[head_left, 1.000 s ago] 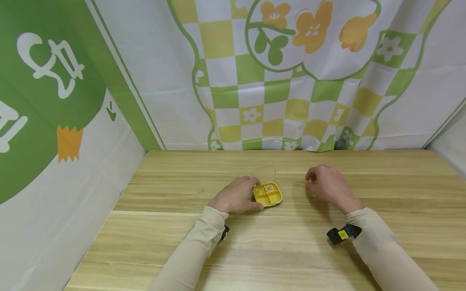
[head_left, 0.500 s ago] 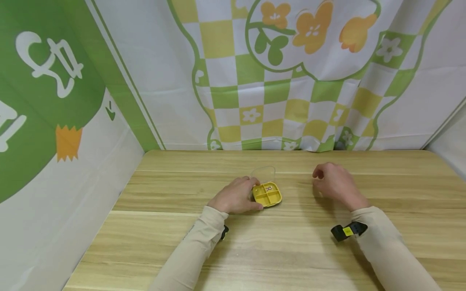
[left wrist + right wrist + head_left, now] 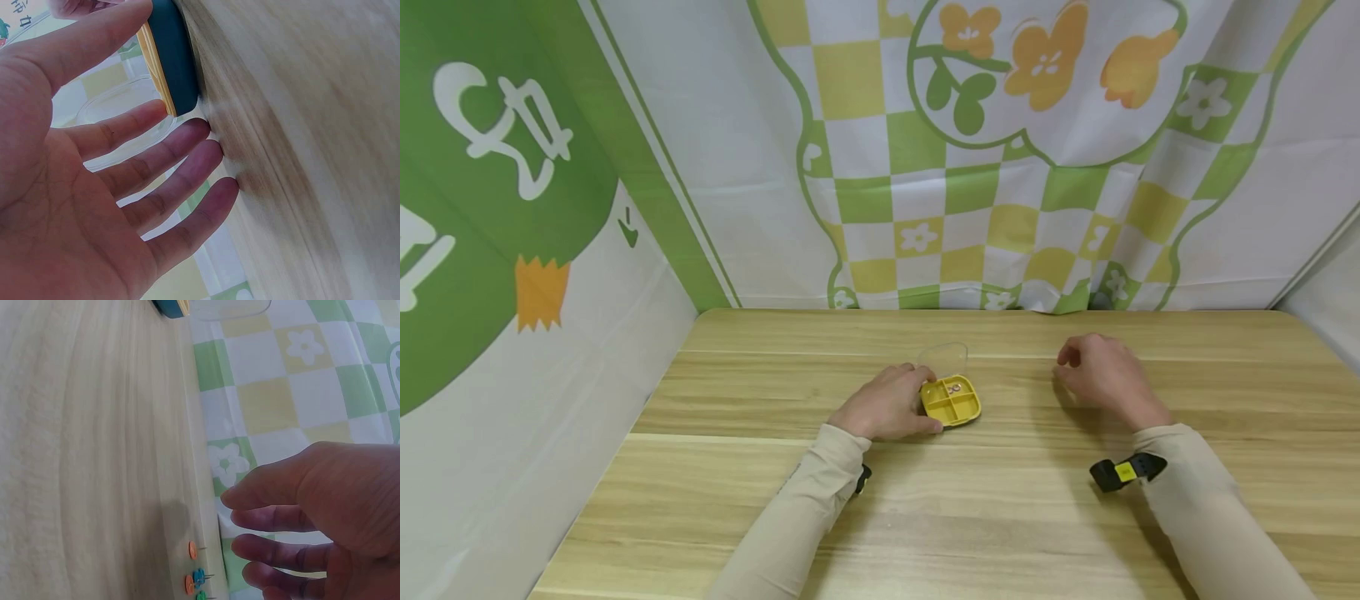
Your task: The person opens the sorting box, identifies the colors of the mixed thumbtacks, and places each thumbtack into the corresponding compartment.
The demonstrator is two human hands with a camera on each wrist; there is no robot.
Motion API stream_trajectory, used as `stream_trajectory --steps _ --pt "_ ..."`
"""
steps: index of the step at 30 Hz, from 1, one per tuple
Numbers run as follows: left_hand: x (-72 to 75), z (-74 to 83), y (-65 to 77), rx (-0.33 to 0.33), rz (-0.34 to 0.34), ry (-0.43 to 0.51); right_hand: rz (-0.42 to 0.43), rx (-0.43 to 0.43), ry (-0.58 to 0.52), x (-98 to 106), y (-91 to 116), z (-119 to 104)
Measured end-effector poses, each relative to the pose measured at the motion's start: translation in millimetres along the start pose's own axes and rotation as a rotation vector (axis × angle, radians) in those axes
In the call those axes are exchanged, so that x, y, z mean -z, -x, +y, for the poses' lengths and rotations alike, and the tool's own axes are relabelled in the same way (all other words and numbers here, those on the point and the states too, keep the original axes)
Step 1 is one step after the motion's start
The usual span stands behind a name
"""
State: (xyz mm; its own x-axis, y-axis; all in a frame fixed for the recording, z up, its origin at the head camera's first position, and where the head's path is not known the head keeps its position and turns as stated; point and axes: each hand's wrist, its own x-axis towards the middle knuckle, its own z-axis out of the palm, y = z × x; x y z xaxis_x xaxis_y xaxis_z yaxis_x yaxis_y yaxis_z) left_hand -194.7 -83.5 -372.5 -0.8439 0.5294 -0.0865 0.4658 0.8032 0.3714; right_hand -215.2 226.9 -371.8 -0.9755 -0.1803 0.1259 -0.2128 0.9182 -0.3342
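Observation:
A yellow pill box [image 3: 951, 408] with a dark teal underside [image 3: 173, 59] lies on the table, its clear lid [image 3: 945, 358] raised at the back. Small shiny items [image 3: 953, 388] sit in its back right compartment, too small to tell apart. My left hand [image 3: 886, 403] holds the box by its left side, thumb at the front corner and index finger at the back. Well to the right, my right hand [image 3: 1107, 377] hovers with loosely bent fingers and nothing between them. Near it in the right wrist view lie several thumbtacks [image 3: 192, 550], orange, blue and green, points outward.
The wooden table [image 3: 760, 500] reaches back to a checked, flowered cloth [image 3: 970, 200]. Another printed cloth [image 3: 550, 275] hangs along the left side. Each wrist wears a black strap [image 3: 1126, 472].
My right hand has moved right, away from the pill box. The left hand and the box have stayed in place.

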Motion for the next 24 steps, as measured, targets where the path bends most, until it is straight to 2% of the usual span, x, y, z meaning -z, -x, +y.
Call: stream_trajectory --steps 6,16,24 --pt "0.3 0.5 0.4 0.001 0.0 -0.006 -0.001 0.008 0.002 0.7 -0.2 6.1" --pt "1.0 1.1 1.0 0.006 -0.004 -0.003 -0.075 -0.003 0.002 3.2 -0.3 10.4" --pt "0.5 1.2 0.7 0.008 -0.007 -0.007 -0.082 -0.008 0.012 3.0 0.3 13.1"
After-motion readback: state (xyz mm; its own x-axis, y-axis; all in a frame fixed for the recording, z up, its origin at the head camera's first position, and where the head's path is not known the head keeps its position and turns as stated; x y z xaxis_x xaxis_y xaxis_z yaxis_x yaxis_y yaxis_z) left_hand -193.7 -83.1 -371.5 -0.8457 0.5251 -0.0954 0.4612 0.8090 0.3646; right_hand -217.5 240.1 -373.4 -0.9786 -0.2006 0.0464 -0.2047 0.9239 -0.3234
